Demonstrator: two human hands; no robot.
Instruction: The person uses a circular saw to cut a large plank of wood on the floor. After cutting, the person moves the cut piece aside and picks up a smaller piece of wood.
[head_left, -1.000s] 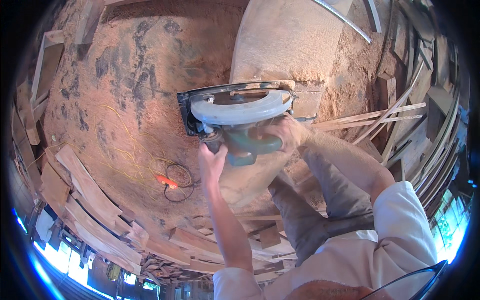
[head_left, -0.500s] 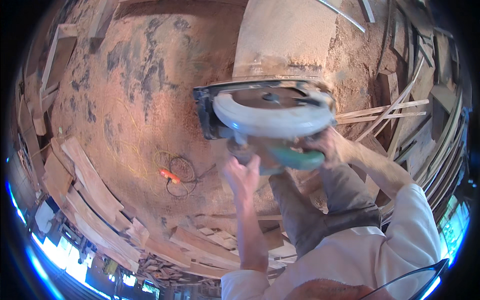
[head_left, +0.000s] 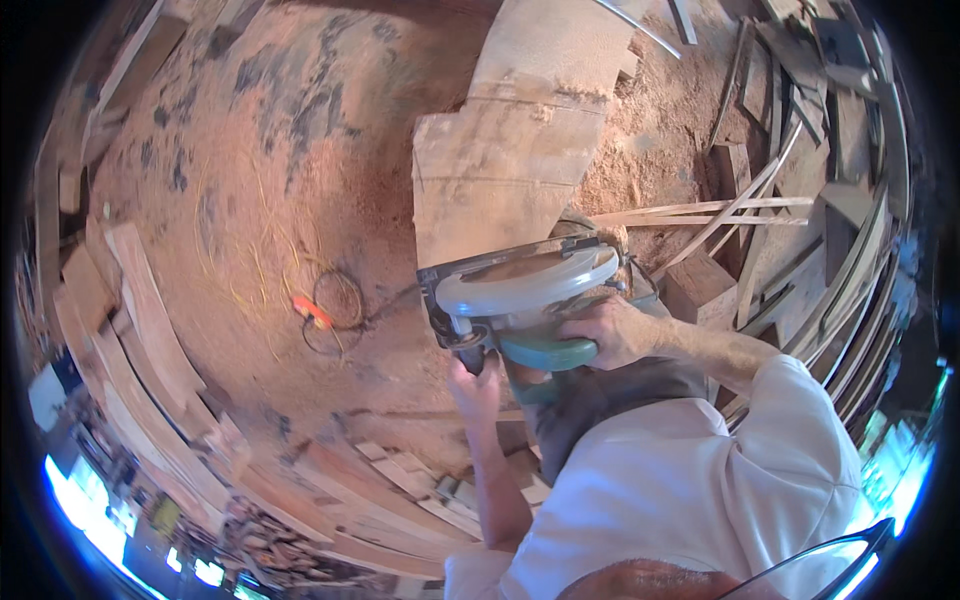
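A circular saw (head_left: pixel 530 288) with a pale rounded guard, a dark base plate and a green body is held in both my hands. My left hand (head_left: pixel 474 385) closes round its dark front knob. Wrapped over the green rear handle (head_left: pixel 548 352) is my right hand (head_left: pixel 612 333). The saw is tipped, its base plate edge facing away from me at the near end of a wide wooden board (head_left: pixel 500 180). Whether the plate touches the board I cannot tell. The blade is mostly hidden by the guard.
An orange cord connector (head_left: pixel 312 311) and yellow cord lie on the sawdust-covered floor at left. Long planks (head_left: pixel 165 335) are stacked at the left. Thin strips (head_left: pixel 720 212) and offcuts crowd the right side. A metal straightedge (head_left: pixel 640 28) lies at the far end of the board.
The saw has come down closer to my body and tilted, showing more of the board beyond it. Both hands keep their grip. The whole view has shifted slightly.
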